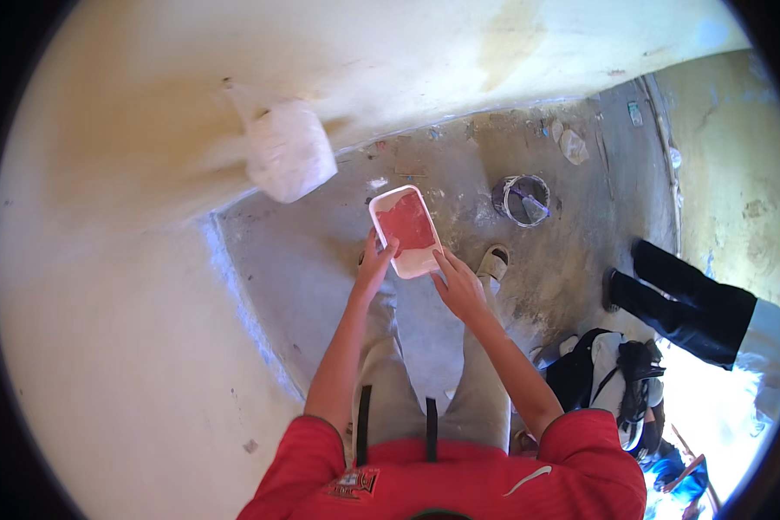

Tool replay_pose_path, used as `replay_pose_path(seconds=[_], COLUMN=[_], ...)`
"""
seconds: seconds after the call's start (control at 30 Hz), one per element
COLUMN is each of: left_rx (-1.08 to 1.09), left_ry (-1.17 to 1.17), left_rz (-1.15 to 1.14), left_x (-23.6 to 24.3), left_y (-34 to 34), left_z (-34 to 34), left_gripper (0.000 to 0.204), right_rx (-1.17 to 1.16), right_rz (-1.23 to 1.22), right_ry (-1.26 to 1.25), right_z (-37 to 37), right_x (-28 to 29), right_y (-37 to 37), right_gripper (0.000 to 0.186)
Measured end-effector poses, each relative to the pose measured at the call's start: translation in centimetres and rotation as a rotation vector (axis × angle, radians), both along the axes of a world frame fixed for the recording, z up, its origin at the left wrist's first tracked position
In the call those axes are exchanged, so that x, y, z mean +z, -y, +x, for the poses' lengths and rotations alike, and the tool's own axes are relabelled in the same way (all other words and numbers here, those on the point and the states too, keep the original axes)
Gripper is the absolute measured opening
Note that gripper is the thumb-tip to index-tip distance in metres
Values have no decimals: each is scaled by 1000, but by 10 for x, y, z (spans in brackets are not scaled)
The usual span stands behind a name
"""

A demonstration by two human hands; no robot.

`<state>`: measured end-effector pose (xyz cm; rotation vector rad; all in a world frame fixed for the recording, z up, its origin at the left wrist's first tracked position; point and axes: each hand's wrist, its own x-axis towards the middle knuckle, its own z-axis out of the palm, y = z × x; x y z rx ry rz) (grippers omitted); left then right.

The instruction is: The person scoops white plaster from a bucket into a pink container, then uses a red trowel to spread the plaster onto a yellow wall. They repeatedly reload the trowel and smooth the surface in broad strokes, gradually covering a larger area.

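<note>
A shallow rectangular tray (419,263) with a white rim is held out in front of me, over the floor between my feet. Reddish-pink material (407,222) covers most of its bottom; whether it is powder or something wet, I cannot tell. My left hand (375,265) grips the tray's near left side, thumb over the edge. On the near right corner, my right hand (460,284) holds the rim with its fingers against the side. The undersides of both grips are hidden by the tray.
A white plastic bag (289,152) hangs on the wall ahead to the left. Beyond my right foot stands a bucket (522,201) with a tool inside. Crumpled plastic (574,147) lies farther off. At right is another person's black-trousered leg (693,312), beside piled dark and white items (600,373).
</note>
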<state>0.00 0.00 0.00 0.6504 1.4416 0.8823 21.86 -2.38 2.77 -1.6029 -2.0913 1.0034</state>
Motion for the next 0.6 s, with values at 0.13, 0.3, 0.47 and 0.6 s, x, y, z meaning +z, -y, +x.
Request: replay_pose_path(seconds=[0.13, 0.3, 0.47, 0.6], left_rx=[-20, 141, 186, 263], left_ry=[129, 142, 94, 95], left_rz=[28, 109, 229, 256], left_x=[86, 158, 189, 212], left_y=[60, 66, 80, 94], left_z=[-1, -11, -26, -50], left_gripper=[73, 68, 65, 65], right_rx=[75, 176, 175, 60], right_rz=[-95, -125, 16, 54], right_ry=[-27, -62, -41, -132], right_z=[9, 0, -28, -71], right_x=[150, 221, 280, 293], right_y=[41, 24, 7, -20], right_gripper=[54, 53, 43, 35])
